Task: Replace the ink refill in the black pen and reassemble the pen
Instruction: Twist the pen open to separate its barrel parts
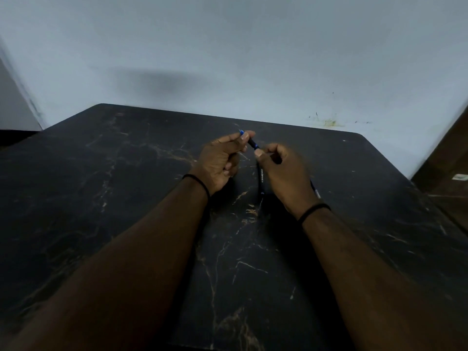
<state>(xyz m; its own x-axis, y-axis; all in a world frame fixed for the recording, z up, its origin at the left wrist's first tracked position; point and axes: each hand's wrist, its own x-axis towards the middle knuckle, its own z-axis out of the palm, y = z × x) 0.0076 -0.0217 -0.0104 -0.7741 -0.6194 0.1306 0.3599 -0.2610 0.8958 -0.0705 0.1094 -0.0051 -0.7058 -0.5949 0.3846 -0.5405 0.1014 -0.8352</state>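
I hold a black pen (252, 143) with blue accents between both hands above the dark marble table (126, 198). My left hand (220, 160) pinches its blue tip end between thumb and forefinger. My right hand (283, 173) grips the other end with curled fingers. A second black pen-like piece (260, 179) with small white print lies on the table beneath my right hand, partly hidden. Another thin dark piece (315, 190) pokes out behind my right wrist.
The table's far edge meets a pale wall (228, 59). A brown wooden surface (450, 158) stands at the right. Black bands circle both wrists.
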